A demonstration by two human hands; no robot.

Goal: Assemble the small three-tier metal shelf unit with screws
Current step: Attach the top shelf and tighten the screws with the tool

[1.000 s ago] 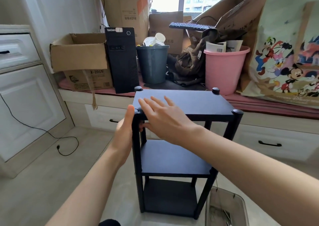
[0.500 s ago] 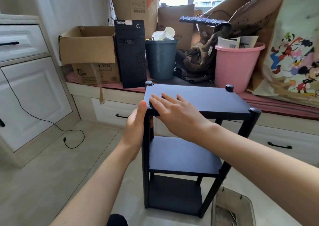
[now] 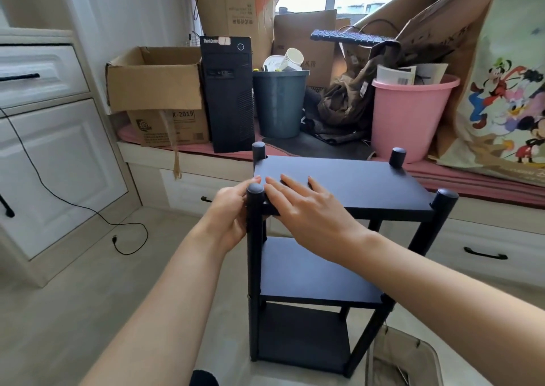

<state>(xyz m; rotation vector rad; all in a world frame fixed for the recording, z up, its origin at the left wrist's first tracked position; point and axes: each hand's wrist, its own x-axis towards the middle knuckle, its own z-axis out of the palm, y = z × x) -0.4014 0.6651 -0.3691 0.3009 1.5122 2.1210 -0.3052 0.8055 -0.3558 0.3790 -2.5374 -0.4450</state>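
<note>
A matte black three-tier metal shelf unit (image 3: 339, 197), with flat rectangular shelves and round capped posts, is seen standing upright on the pale floor (image 3: 59, 312) before a window seat. The right hand (image 3: 306, 209) is laid flat, fingers (image 3: 290, 181) straight, on the top shelf's near-left corner. The left hand (image 3: 230, 211) is curled around the near-left post (image 3: 254, 238); its fingers are mostly hidden.

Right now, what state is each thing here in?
Shelf unit: upright, three tiers mounted.
Left hand: grips the near-left post.
Right hand: flat on the top tier.
Cardboard box: flaps open.
Pink bucket: upright, papers inside.
</note>
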